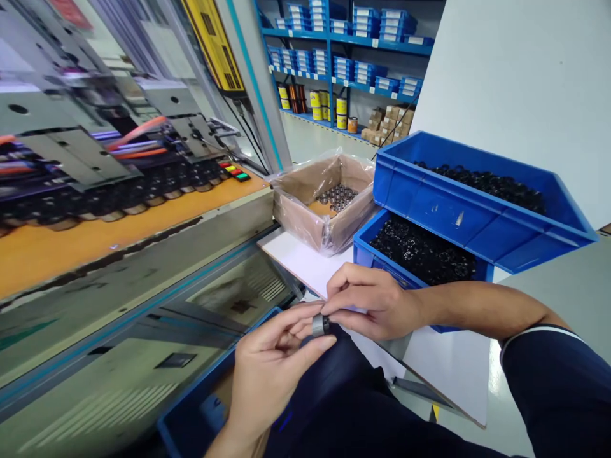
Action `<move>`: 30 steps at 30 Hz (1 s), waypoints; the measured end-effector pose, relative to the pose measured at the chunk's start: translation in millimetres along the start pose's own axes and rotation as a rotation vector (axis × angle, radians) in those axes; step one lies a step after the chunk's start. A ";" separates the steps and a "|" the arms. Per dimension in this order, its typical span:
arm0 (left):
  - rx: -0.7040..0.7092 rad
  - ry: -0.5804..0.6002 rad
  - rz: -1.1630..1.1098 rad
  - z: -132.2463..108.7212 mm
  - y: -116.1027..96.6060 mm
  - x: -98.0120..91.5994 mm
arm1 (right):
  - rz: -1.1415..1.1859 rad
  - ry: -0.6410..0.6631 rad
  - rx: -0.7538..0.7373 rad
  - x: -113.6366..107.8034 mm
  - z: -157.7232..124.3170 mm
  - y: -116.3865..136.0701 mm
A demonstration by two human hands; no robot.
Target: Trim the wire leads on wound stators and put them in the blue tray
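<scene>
Nearest my view is the dark sleeve (556,391); past it I see the left hand (267,359) and right hand (370,302), with a small grey cylinder (317,326) between. Left fingers grip its body, right fingers pinch at its upper, darker end — axis roughly crosswise. Fingertips hide its top; I can't read finer detail.

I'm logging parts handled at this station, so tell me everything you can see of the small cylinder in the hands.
The small cylinder has a grey, metal-looking side and a black end toward the picture's right, perhaps plastic; finer detail is too small to read. It lies roughly on its side, held between the thumb and fingers of the left hand, above the dark clothing. Fingertips of the right hand are at its upper edge; whether they also grip it is unclear.
</scene>
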State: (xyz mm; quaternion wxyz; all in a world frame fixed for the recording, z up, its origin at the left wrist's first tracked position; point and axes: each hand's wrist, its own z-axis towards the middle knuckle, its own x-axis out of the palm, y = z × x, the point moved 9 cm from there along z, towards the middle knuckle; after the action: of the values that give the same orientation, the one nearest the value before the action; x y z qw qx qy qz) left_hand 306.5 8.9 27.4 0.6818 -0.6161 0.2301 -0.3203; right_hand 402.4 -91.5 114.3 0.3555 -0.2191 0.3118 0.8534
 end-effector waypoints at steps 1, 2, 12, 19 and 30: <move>-0.018 -0.030 -0.022 -1.9 0.0 0.0 | 0.001 0.000 -0.005 -0.5 0.5 0.7; -0.033 -0.060 -0.046 -3.8 0.0 -0.1 | 0.008 0.001 -0.016 -0.8 1.0 1.8; 0.041 -0.021 -0.125 -2.1 -2.2 -2.9 | -0.203 -0.032 -0.264 4.0 -5.4 16.8; 0.085 0.022 -0.194 -2.7 -7.8 0.4 | -0.225 -0.056 -0.291 2.7 -5.0 20.5; 0.117 0.055 -0.219 -0.9 -11.2 3.4 | -0.242 -0.086 -0.298 -0.3 -3.9 22.8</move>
State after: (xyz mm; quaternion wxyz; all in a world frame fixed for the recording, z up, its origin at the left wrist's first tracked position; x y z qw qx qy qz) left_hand 306.4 5.4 38.6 0.6709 -0.5877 0.1612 -0.4225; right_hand 386.2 -106.9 120.2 0.4321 -0.2688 0.1377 0.8497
